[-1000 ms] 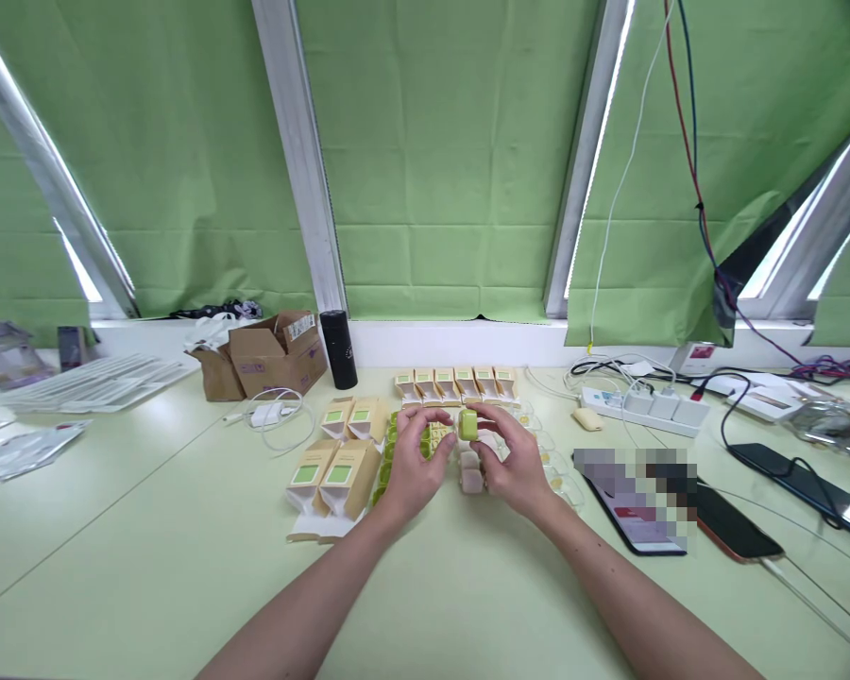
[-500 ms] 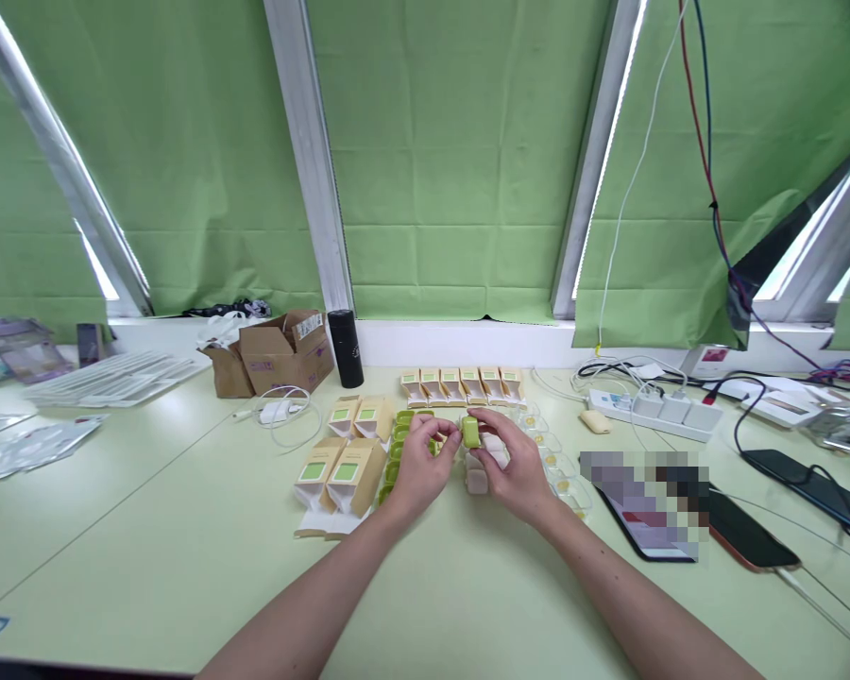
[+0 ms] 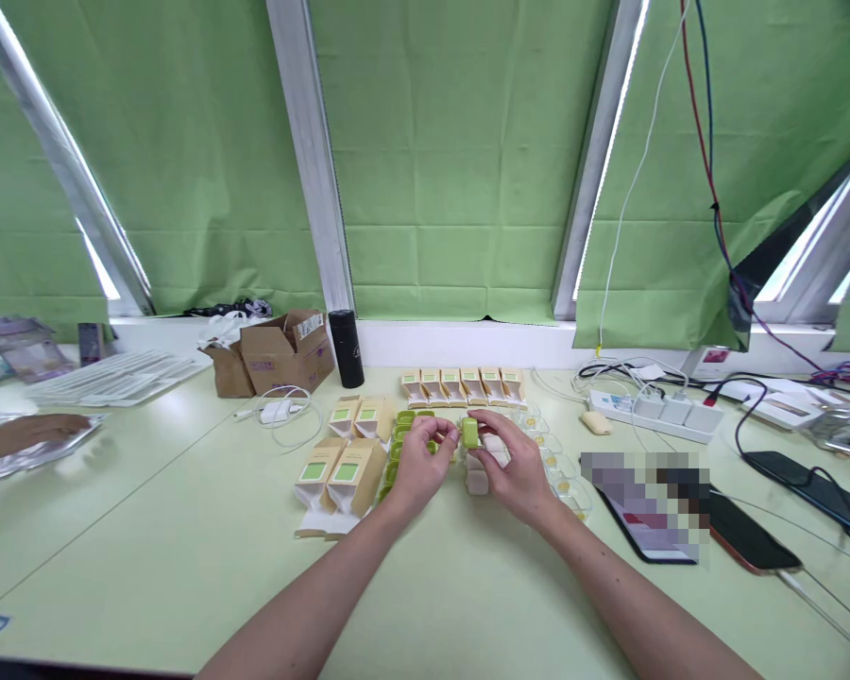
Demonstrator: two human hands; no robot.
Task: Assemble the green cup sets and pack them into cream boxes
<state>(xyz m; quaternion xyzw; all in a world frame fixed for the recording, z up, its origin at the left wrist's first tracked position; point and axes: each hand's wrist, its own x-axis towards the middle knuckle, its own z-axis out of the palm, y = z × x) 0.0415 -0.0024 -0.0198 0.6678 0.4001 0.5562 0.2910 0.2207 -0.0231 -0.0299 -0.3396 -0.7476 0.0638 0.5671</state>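
One small green case is gripped between the thumb and fingers of the right hand, held up between both hands over the middle of the table. The left hand has its thumb and fingertips drawn together just beside the case; a second ago they stood apart. Whether they pinch anything, I cannot tell. The case is in nearly the same place as half a second ago.

Near the right hand are whitish blocks and a row of clear plastic pieces; beside the left hand, more green pieces. Tan boxes carry green squares under print too small to read. Farther off, a brown carton bears purple printing and a white label, both illegible, and a black bottle a tiny pale mark. At far left, another person's hand has come in, resting over silvery packets.
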